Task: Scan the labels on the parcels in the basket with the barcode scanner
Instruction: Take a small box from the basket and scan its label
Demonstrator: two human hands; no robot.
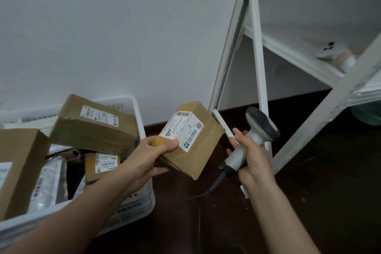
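My left hand (151,151) grips a small cardboard parcel (203,148) by its near corner, thumb on top, and holds it in the air right of the basket. A white shipping label (182,130) with a barcode faces up on it. My right hand (252,158) holds the grey barcode scanner (258,128) by its handle, its dark head tipped up beside the parcel's right edge. The scanner cable (208,190) trails down to the floor. The white plastic basket (142,206) at left holds several labelled cardboard boxes, the top one (93,125) tilted.
A white metal shelf frame (257,64) stands right behind the scanner. On its shelf lies a phone (328,49). The floor (309,202) is dark brown. A white wall (123,27) runs behind the basket. Plastic mailer bags (49,183) lie among the boxes.
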